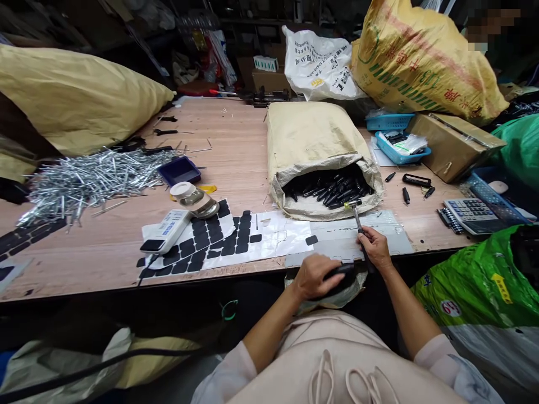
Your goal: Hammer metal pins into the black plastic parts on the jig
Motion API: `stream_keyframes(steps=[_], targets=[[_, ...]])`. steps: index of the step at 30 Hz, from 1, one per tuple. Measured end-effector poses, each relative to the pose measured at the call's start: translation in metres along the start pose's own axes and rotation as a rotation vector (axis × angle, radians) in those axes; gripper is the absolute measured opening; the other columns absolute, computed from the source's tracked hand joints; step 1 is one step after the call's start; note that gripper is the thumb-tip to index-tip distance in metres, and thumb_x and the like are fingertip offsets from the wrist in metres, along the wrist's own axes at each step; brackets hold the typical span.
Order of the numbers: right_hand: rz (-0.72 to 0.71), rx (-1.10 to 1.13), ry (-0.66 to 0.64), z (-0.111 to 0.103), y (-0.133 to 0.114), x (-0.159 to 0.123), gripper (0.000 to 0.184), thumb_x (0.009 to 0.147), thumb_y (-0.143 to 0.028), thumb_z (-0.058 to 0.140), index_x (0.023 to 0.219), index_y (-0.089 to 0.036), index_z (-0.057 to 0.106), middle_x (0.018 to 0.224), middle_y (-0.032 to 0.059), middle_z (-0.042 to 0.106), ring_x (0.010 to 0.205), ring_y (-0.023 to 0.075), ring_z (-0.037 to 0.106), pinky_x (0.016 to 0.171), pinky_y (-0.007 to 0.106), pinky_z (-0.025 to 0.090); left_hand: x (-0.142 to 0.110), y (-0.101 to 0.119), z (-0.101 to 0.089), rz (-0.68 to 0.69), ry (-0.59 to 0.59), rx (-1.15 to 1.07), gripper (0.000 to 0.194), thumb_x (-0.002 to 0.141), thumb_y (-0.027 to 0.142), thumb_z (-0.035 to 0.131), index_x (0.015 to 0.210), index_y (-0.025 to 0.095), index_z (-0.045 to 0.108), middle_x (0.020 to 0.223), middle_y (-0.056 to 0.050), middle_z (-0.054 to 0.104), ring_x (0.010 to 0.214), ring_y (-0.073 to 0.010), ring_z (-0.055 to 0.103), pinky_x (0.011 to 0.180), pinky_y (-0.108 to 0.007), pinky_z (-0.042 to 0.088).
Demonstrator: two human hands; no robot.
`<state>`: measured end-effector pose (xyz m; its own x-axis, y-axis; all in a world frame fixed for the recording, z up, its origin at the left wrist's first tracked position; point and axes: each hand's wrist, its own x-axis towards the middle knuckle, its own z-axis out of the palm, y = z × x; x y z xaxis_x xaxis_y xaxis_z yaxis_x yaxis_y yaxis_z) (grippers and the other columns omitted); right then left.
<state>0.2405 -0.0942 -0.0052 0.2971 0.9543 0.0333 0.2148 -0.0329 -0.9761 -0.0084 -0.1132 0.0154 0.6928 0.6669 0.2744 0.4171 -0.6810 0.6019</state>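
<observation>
My right hand (pixel 374 247) is closed round the dark grip of a small hammer (pixel 356 216). The hammer's metal and yellow head is raised in front of the mouth of a cream woven sack (pixel 314 129). Dark, slim, pointed pieces (pixel 337 189) fill that opening. At the table's front edge, my left hand (pixel 312 276) is wrapped round a black, rod-like piece (pixel 343 269), partly hidden by the fingers. Beneath both hands, a grey board (pixel 370 238) covers the edge. An open bag (pixel 356 286) sits just below it, against my lap.
To the left lie a heap of metal rods (pixel 96 179), a lidded jar (pixel 196 200), a white device (pixel 166 230) and sheets of black stickers (pixel 206 235). A calculator (pixel 471 215), blue baskets (pixel 402 151) and a carton (pixel 457 143) occupy the right. A green bag (pixel 475 275) stands beside me.
</observation>
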Motion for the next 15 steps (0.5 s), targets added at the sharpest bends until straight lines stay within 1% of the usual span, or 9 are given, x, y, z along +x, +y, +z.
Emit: stream_keyframes(steps=[2, 4, 6, 8, 10, 11, 13, 15], targets=[[0.001, 0.0, -0.003, 0.001, 0.0, 0.0, 0.05, 0.079, -0.047, 0.069, 0.113, -0.011, 0.07, 0.074, 0.0063, 0.07, 0.064, 0.0198, 0.067, 0.049, 0.027, 0.055, -0.026, 0.006, 0.011, 0.0, -0.1, -0.005, 0.034, 0.097, 0.047, 0.049, 0.11, 0.024, 0.07, 0.081, -0.008, 0.072, 0.076, -0.0192, 0.066, 0.075, -0.035, 0.047], [0.004, -0.003, -0.003, 0.001, 0.001, 0.0, 0.05, 0.079, -0.048, 0.069, 0.113, -0.012, 0.071, 0.075, 0.0068, 0.071, 0.066, 0.0212, 0.068, 0.049, 0.028, 0.056, -0.045, 0.005, 0.022, -0.099, -0.164, 0.029, 0.035, 0.098, 0.047, 0.046, 0.111, 0.025, 0.07, 0.082, -0.008, 0.073, 0.075, -0.0196, 0.068, 0.074, -0.034, 0.048], [-0.006, -0.01, -0.002, 0.002, 0.002, -0.001, 0.05, 0.079, -0.049, 0.069, 0.113, -0.012, 0.071, 0.075, 0.0067, 0.071, 0.066, 0.0214, 0.068, 0.049, 0.028, 0.056, -0.055, 0.002, 0.029, -0.241, -0.215, 0.069, 0.034, 0.097, 0.047, 0.049, 0.117, 0.026, 0.068, 0.088, -0.007, 0.075, 0.077, -0.0206, 0.07, 0.072, -0.032, 0.048], [-0.019, -0.018, -0.005, 0.002, 0.004, 0.0, 0.05, 0.079, -0.048, 0.068, 0.113, -0.012, 0.071, 0.075, 0.0067, 0.071, 0.065, 0.0208, 0.068, 0.049, 0.028, 0.055, -0.055, 0.003, 0.031, -0.338, -0.256, 0.085, 0.032, 0.095, 0.044, 0.055, 0.119, 0.028, 0.067, 0.091, -0.005, 0.076, 0.078, -0.0209, 0.07, 0.07, -0.03, 0.048], [-0.024, -0.024, -0.001, 0.001, 0.006, 0.0, 0.05, 0.08, -0.048, 0.068, 0.114, -0.012, 0.071, 0.075, 0.007, 0.072, 0.064, 0.0206, 0.068, 0.049, 0.028, 0.055, -0.046, 0.007, 0.026, -0.364, -0.251, 0.047, 0.027, 0.092, 0.041, 0.059, 0.114, 0.029, 0.069, 0.085, -0.003, 0.075, 0.075, -0.0194, 0.069, 0.066, -0.028, 0.047], [-0.025, -0.027, 0.001, 0.001, 0.007, 0.0, 0.05, 0.08, -0.048, 0.068, 0.114, -0.012, 0.071, 0.075, 0.0072, 0.072, 0.064, 0.0207, 0.068, 0.049, 0.028, 0.055, -0.037, 0.011, 0.022, -0.357, -0.215, 0.015, 0.025, 0.092, 0.04, 0.06, 0.11, 0.029, 0.071, 0.082, -0.002, 0.075, 0.073, -0.0182, 0.068, 0.066, -0.027, 0.046], [-0.028, -0.035, 0.003, 0.001, 0.007, 0.0, 0.05, 0.08, -0.048, 0.067, 0.114, -0.012, 0.071, 0.075, 0.0073, 0.072, 0.064, 0.0209, 0.068, 0.05, 0.028, 0.056, -0.011, 0.016, 0.01, -0.331, -0.083, -0.045, 0.023, 0.092, 0.04, 0.059, 0.104, 0.027, 0.074, 0.078, -0.001, 0.074, 0.07, -0.0164, 0.066, 0.066, -0.027, 0.047], [-0.034, -0.04, 0.009, 0.002, 0.007, 0.0, 0.05, 0.08, -0.048, 0.067, 0.114, -0.011, 0.07, 0.075, 0.0072, 0.071, 0.065, 0.0212, 0.068, 0.05, 0.028, 0.056, 0.025, 0.013, -0.004, -0.312, 0.084, -0.055, 0.024, 0.094, 0.038, 0.056, 0.101, 0.025, 0.074, 0.081, -0.003, 0.073, 0.071, -0.0156, 0.064, 0.068, -0.028, 0.048]])
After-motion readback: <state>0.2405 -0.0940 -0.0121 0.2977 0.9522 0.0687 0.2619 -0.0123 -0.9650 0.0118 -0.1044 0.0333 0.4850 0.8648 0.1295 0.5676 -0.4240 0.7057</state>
